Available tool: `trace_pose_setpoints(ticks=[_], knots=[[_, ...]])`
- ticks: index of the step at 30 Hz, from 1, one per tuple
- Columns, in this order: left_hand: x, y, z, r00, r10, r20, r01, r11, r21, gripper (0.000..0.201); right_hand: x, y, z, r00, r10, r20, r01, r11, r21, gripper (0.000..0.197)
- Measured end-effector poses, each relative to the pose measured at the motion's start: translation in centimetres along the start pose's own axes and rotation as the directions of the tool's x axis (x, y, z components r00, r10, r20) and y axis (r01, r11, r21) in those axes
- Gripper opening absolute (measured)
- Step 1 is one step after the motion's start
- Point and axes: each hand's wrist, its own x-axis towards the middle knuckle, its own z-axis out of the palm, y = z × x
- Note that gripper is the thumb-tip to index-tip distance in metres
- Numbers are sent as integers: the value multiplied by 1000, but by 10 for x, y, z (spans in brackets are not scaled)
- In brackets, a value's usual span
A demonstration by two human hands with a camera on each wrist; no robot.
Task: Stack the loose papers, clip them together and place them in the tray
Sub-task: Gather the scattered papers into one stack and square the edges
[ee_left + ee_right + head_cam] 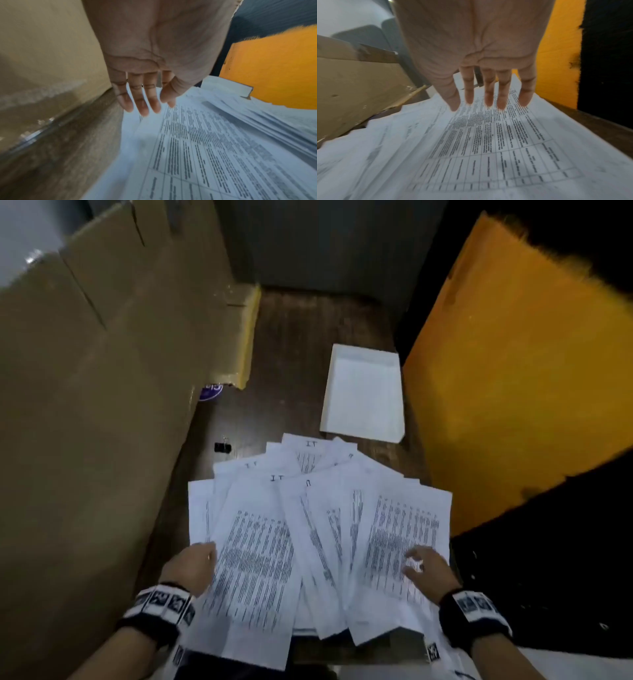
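Both hands flat on fanned papers, nothing gripped.

Papers (318,535) lie spread in an overlapping fan at the table's (291,344) near edge, some sheets overhanging it. Left hand (191,566) is on the fan's left side, fingers (142,102) straight and slightly apart, tips at the sheets; right hand (424,571) is on the rightmost sheet, fingers (501,92) straight and splayed, tips on or just above the print, can't tell which. Tray (363,395), white, sits past the papers toward the table's far right, just beside the orange panel (513,388). Clip (222,447), black, lies near the left edge, apart from the papers, beside the box (85,405).
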Motion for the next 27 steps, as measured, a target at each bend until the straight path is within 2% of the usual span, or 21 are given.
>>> trace_pose_setpoints(ticks=[2,5,7,10,12,14,16,19,22,25,27], knots=[[9,2,4,999,-2,-53,0,999,-35,13,16,-1,-4,992,95,-81,-98,995,-24,38],[16,8,19,998,-2,-58,-2,998,-62,30,32,0,-10,941,277,-195,-293,954,-63,63],[20,15,30,996,11,-89,-21,993,-114,39,39,5,-6,872,418,-254,-437,899,-20,80],[28,37,43,996,11,-92,-36,962,-271,49,51,13,-1,766,544,-343,-551,830,87,98],[32,54,50,997,-10,-71,-15,940,-341,58,56,19,5,714,616,-332,-608,781,142,107],[36,71,55,996,-52,-72,22,929,-369,65,57,18,8,691,649,-319,-651,750,117,113],[38,88,55,994,-80,-78,46,931,-363,69,57,12,9,719,617,-320,-633,772,65,110],[42,107,56,995,-84,-59,60,944,-325,71,54,-3,16,837,501,-219,-510,860,15,102],[44,118,59,998,-26,-63,0,927,-376,57,49,-25,34,909,397,-125,-396,918,38,95],[42,125,56,999,14,-29,-30,768,-640,30,47,-46,51,952,286,-108,-273,954,126,89],[43,123,51,1000,28,-11,-28,683,-730,31,46,-56,60,963,256,-84,-230,943,240,86]])
